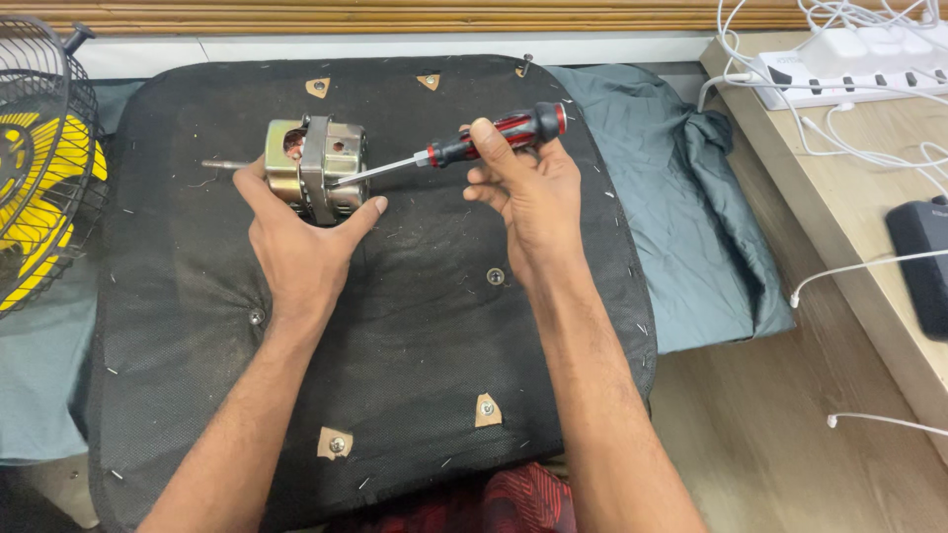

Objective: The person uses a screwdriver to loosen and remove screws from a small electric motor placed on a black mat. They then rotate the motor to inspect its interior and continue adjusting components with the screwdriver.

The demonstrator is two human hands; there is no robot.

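Nearest the camera, both forearms reach up over a black fabric-covered board studded with screws and small tan triangular patches. The left hand lies on the board with thumb and forefinger spread wide, cradling the near side of a small metal motor — a silvery, brass-tinted block with a grey band round its middle and a thin shaft sticking out to the left. The motor sits on the upper left part of the board, touching the hand's fingertips and thumb.

The right hand is just to the right, its fingers curled and closed round the red-and-black handle of a screwdriver. The steel shank slants down and left, and its tip meets the right face of the motor.

Under the board lies a grey-green cloth, bunched at the right. At the left edge stands a fan — black wire guard, yellow blades. On the right, a wooden surface carries a dark flat device, and beyond it a white power strip with white cables trailing off.
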